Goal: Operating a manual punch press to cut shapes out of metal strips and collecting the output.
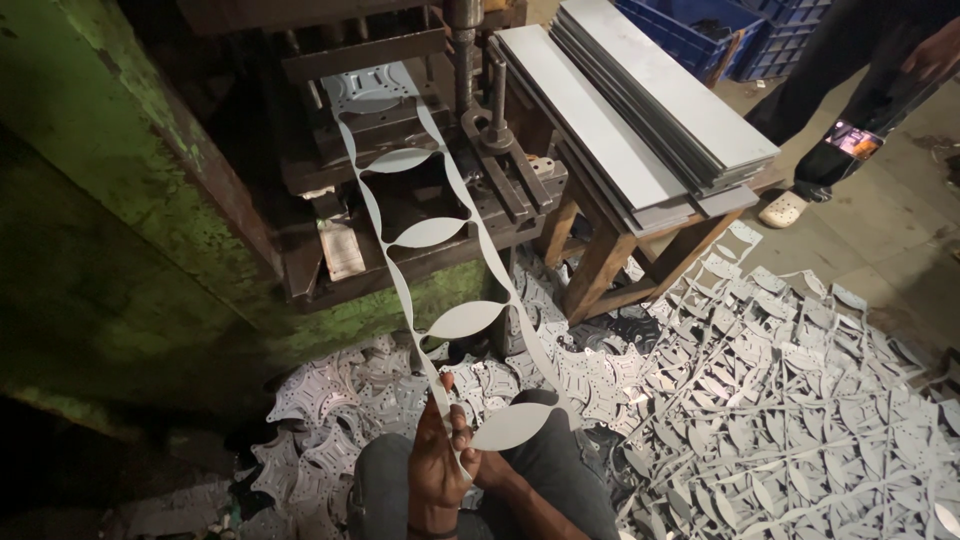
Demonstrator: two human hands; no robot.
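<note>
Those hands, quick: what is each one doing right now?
Left hand: closed on the punched metal strip that runs up into the press.
Right hand: mostly hidden behind the left; cannot be told.

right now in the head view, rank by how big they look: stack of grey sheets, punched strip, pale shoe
1. stack of grey sheets
2. punched strip, long but thin, nearer the camera
3. pale shoe
</note>
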